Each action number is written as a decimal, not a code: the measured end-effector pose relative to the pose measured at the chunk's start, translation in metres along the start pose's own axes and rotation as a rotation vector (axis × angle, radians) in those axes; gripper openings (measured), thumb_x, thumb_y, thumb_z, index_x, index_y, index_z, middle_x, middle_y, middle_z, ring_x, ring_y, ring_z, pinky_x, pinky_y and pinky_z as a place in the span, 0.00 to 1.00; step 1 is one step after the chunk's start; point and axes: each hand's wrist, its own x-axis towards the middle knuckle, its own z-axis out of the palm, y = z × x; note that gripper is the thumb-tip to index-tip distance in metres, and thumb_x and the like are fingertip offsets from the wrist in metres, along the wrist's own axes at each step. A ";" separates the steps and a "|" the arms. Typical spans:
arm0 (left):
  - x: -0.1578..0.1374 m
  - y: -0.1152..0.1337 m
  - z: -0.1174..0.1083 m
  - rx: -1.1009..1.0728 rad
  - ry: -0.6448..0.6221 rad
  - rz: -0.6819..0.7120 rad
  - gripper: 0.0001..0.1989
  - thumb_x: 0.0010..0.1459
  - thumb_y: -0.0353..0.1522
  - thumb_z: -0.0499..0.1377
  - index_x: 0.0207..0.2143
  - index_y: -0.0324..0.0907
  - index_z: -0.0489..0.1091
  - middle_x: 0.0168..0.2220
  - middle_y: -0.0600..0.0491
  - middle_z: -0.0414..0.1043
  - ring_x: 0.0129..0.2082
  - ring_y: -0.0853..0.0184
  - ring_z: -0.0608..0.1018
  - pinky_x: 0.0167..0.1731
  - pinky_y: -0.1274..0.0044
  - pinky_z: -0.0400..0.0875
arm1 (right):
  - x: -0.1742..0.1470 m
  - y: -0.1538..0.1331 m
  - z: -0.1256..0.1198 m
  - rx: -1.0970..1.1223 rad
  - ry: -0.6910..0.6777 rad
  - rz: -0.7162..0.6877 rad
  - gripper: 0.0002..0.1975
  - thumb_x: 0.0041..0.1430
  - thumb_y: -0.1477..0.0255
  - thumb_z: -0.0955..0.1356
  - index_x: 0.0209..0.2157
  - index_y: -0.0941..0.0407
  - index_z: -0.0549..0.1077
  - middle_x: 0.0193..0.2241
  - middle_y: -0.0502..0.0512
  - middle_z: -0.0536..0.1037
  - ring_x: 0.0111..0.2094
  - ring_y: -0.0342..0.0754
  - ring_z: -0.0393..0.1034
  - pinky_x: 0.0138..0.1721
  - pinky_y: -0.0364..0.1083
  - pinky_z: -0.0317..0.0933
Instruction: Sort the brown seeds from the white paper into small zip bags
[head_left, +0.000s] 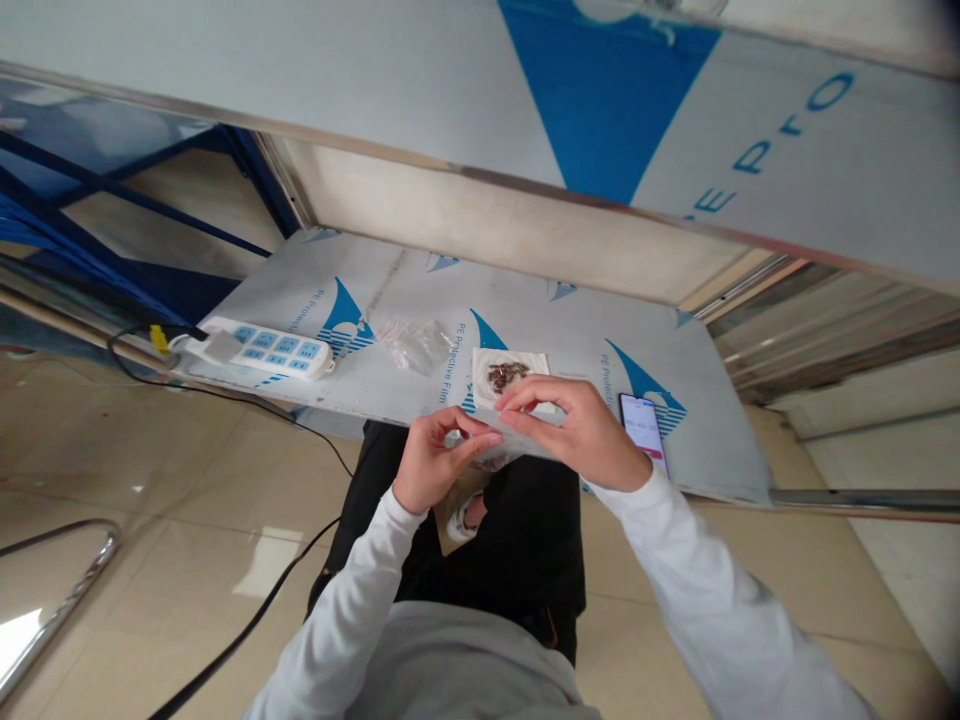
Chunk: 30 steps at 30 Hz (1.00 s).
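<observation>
Just over the front edge of the shelf, my left hand (446,458) pinches the edge of a clear plastic bag (491,460). Small brown pieces show through the lower part of this bag. My right hand (570,425) has its thumb and forefinger pinched together at the bag's upper edge; the exact contact is too small to see clearly. Directly beyond my fingers lies a white square tray or sheet (484,395), partly covered by my right hand. A small heap of dark brown, shiny pieces (508,376) rests on it, their kind too small to tell.
Crumpled clear plastic bags (416,343) lie left of the white square. A white and blue power strip (270,348) sits at the shelf's left end, its black cable (247,400) hanging down. A lit phone (643,430) lies at right. An upper shelf (420,90) overhangs the work surface (705,440).
</observation>
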 end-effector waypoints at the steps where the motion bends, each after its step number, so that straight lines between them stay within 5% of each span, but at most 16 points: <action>1: -0.001 -0.001 0.000 -0.041 0.007 -0.032 0.09 0.47 0.33 0.68 0.23 0.38 0.72 0.25 0.53 0.77 0.27 0.70 0.76 0.32 0.79 0.69 | -0.001 0.000 0.002 -0.005 0.049 0.022 0.05 0.57 0.71 0.69 0.29 0.56 0.76 0.33 0.54 0.79 0.37 0.47 0.73 0.40 0.45 0.65; 5: -0.003 -0.002 0.004 -0.173 0.035 -0.117 0.10 0.47 0.33 0.67 0.23 0.37 0.71 0.24 0.53 0.77 0.25 0.71 0.76 0.30 0.79 0.70 | -0.009 0.003 0.010 -0.014 0.150 0.121 0.06 0.58 0.68 0.68 0.31 0.56 0.75 0.31 0.53 0.79 0.34 0.47 0.73 0.38 0.45 0.65; 9: -0.004 -0.001 0.004 -0.271 0.073 -0.136 0.10 0.48 0.33 0.67 0.24 0.37 0.69 0.25 0.53 0.77 0.25 0.72 0.76 0.30 0.80 0.70 | -0.020 0.015 0.016 0.174 0.088 0.236 0.12 0.55 0.64 0.70 0.40 0.56 0.74 0.37 0.55 0.79 0.38 0.48 0.74 0.38 0.44 0.66; 12: -0.004 0.002 0.001 -0.265 0.050 -0.115 0.09 0.49 0.32 0.66 0.26 0.37 0.70 0.26 0.53 0.76 0.27 0.72 0.76 0.32 0.80 0.70 | -0.028 0.021 0.017 0.261 0.078 0.288 0.11 0.54 0.64 0.71 0.35 0.56 0.75 0.34 0.54 0.80 0.37 0.47 0.74 0.38 0.44 0.66; 17: -0.002 0.010 0.001 -0.161 0.011 -0.053 0.09 0.51 0.33 0.65 0.34 0.38 0.74 0.34 0.50 0.77 0.35 0.68 0.77 0.37 0.79 0.71 | -0.032 0.015 0.013 0.176 0.131 0.243 0.08 0.56 0.66 0.69 0.31 0.56 0.76 0.30 0.51 0.79 0.33 0.45 0.72 0.36 0.43 0.65; 25: -0.004 0.017 0.010 -0.149 0.113 -0.001 0.07 0.52 0.34 0.64 0.30 0.38 0.74 0.28 0.52 0.76 0.27 0.71 0.75 0.32 0.79 0.71 | -0.035 0.015 0.015 0.209 0.242 0.249 0.08 0.52 0.66 0.72 0.31 0.56 0.75 0.29 0.51 0.78 0.31 0.45 0.72 0.35 0.43 0.66; 30: -0.004 0.018 0.008 -0.128 0.152 0.010 0.08 0.51 0.35 0.65 0.29 0.38 0.74 0.28 0.51 0.76 0.28 0.69 0.76 0.33 0.78 0.71 | -0.036 0.014 0.014 0.194 0.193 0.247 0.08 0.53 0.66 0.71 0.28 0.56 0.76 0.27 0.52 0.78 0.30 0.45 0.71 0.35 0.44 0.65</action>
